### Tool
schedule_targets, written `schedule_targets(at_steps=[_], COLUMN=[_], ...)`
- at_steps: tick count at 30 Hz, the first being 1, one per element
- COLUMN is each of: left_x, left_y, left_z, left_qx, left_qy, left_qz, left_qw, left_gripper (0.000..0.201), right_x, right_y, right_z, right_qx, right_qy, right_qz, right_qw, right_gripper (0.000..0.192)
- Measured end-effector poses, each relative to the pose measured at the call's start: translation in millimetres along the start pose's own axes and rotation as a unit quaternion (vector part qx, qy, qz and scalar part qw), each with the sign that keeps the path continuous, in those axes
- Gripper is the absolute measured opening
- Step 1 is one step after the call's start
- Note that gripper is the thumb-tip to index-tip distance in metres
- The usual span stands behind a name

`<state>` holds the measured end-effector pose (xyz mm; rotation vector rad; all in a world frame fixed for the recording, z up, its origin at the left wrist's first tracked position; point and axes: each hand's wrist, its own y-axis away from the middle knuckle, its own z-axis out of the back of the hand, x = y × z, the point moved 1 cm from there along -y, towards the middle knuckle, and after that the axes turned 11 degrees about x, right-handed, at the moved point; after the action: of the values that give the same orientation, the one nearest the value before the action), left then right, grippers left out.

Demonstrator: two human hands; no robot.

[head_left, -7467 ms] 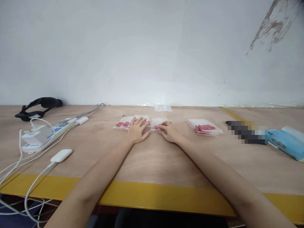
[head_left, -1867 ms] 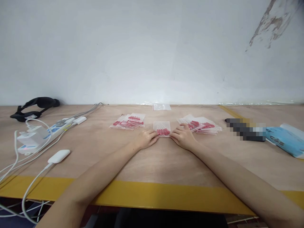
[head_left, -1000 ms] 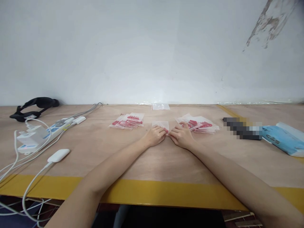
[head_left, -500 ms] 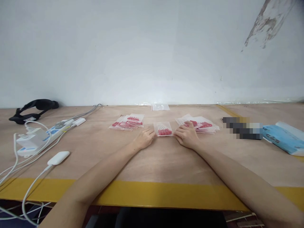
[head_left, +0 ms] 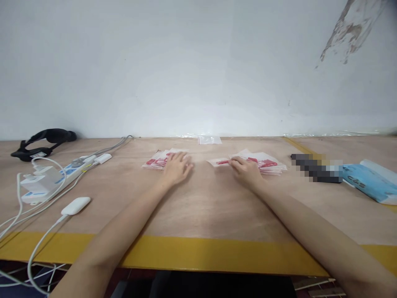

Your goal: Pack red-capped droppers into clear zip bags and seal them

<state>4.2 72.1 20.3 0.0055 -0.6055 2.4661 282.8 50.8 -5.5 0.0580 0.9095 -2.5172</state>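
My left hand lies over the near right part of the left pile of clear plastic bags with red items inside. Its fingers are stretched out and slightly apart, hiding some of the bags. Between the fingers of my right hand is the edge of a small clear zip bag, tilted, with red-ended items in it. That hand is just in front of the right pile of similar bags, partly covering it. The exact kind of the red items is too small to tell.
A flat clear bag lies by the wall. To the left are a power strip with cables, a white case on a cord and a black headset strap. A blurred dark object and a blue tissue pack are at the right.
My left hand has let go of the middle bag and moved left onto the left pile. My right hand has drawn the bag slightly right, and it has turned and tilted.
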Motion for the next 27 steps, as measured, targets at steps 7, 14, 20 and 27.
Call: schedule_targets(at_steps=[7,14,20,27], left_x=[60,64,36,-53], left_y=[-12,-13,-25,-24], left_z=[-3.6,-12.3,-12.7,-32.1], left_qx=[0.166,0.11,0.054,0.044], left_qy=[-0.035,-0.007,0.013,0.154], left_qz=[0.1,0.103,0.049,-0.068], left_qw=[0.98,0.989,0.997,0.985], left_gripper=[0.038,0.029,0.024,0.022], right_x=[-68,-62,-35,20], right_y=[16,42,21,-10], right_z=[16,25,26,14], right_qx=[0.046,0.065,0.004,0.056], right_qy=[0.099,0.054,0.008,-0.041], right_qz=[-0.036,-0.082,-0.035,0.067], right_qw=[0.993,0.993,0.999,0.995], right_gripper=[0.021,0.03,0.024,0.02])
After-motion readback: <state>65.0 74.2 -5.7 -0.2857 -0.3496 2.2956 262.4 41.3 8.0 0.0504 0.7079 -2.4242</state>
